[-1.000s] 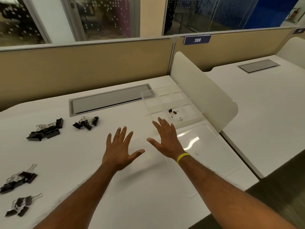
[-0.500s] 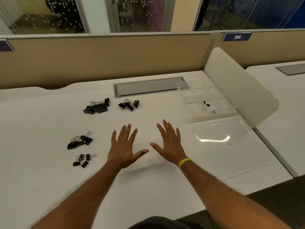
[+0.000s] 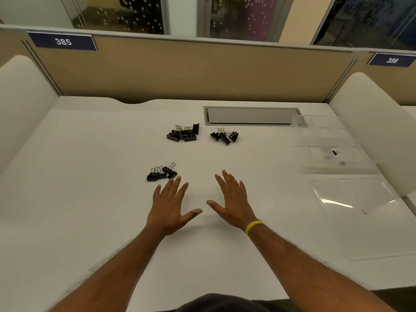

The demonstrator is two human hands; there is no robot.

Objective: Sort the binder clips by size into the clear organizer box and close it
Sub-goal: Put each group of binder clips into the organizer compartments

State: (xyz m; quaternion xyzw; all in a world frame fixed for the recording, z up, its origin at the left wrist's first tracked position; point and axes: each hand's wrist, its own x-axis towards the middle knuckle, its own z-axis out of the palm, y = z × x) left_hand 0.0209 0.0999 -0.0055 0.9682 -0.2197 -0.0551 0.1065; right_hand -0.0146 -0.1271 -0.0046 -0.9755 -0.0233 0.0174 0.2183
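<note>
Three heaps of black binder clips lie on the white desk (image 3: 90, 221). The biggest clips (image 3: 183, 134) sit in a pile toward the back, with a heap of middle-sized ones (image 3: 224, 135) just to their right, in front of the grey cable hatch (image 3: 252, 116). A third, nearer pile (image 3: 161, 172) lies just beyond the left hand's fingertips. The clear organizer box (image 3: 331, 152) stands well off to the right with its lid (image 3: 351, 197) swung open toward the person. One tiny clip (image 3: 335, 152) already rests in a compartment; which one I cannot tell through the glare.

These clips look light and stiff, steel bodies with wire loops that tangle easily, so lifting one may drag its neighbours along. I would take each by the black body, or pinch a wire handle to tease it free. The box seems thin, rigid plastic, likely to skid if nudged, so it would be best steadied by its wall while its lid is closed.

The left hand (image 3: 171, 206) hovers flat with fingers straight and spread, thumb out, holding nothing; whether it touches the desk I cannot say. The right hand (image 3: 231, 203), a yellow band (image 3: 254, 226) at the wrist, is equally flat and empty. Their thumbs point at each other without meeting. Most of the sorting appears undone.
</note>
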